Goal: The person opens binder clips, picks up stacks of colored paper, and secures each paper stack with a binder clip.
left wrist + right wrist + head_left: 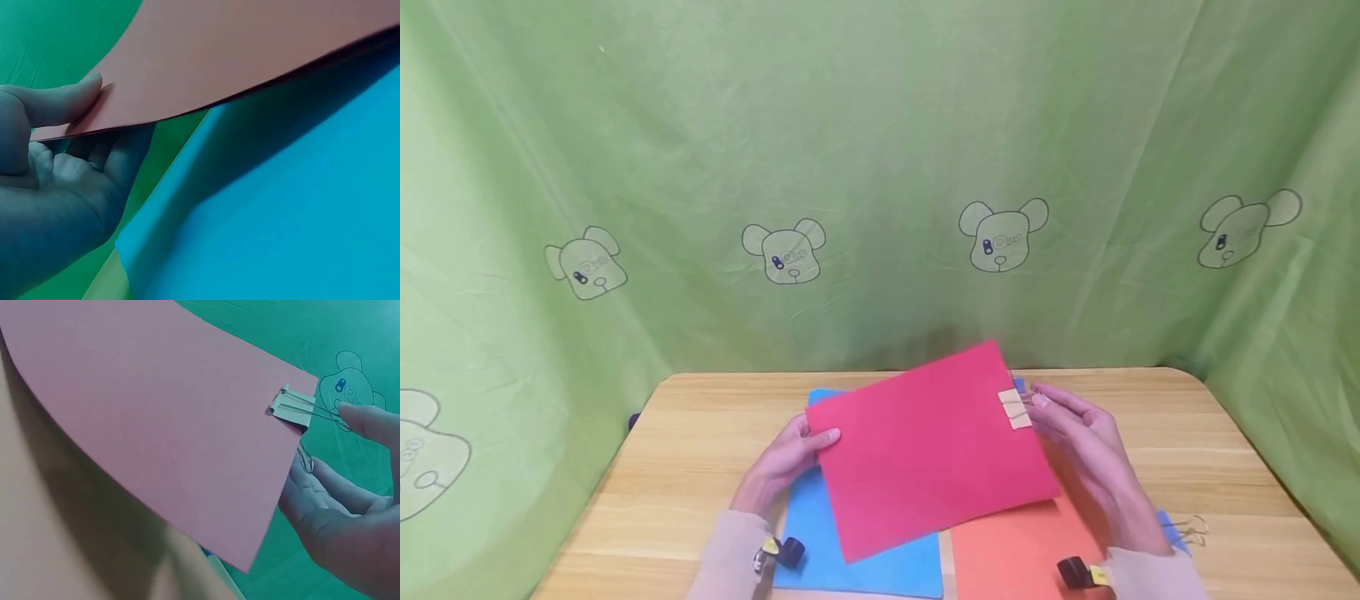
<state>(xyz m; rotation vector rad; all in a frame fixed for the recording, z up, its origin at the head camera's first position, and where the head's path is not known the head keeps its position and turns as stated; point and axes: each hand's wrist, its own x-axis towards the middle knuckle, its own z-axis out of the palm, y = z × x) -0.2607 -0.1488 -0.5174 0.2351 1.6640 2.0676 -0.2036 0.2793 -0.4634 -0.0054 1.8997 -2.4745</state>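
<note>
A stack of red-pink sheets is held up, tilted, above the table. My left hand pinches its left edge, thumb on top and fingers beneath, as the left wrist view also shows at the sheets and the hand. A cream binder clip sits on the right edge. My right hand is at the clip's wire handles; in the right wrist view the thumb of the hand touches the upper handle of the clip, and the fingers lie by the lower one.
Blue sheets and orange sheets lie side by side on the wooden table beneath the raised stack. At the right, a blue clip with wire handles lies partly behind my right forearm. A green curtain hangs behind.
</note>
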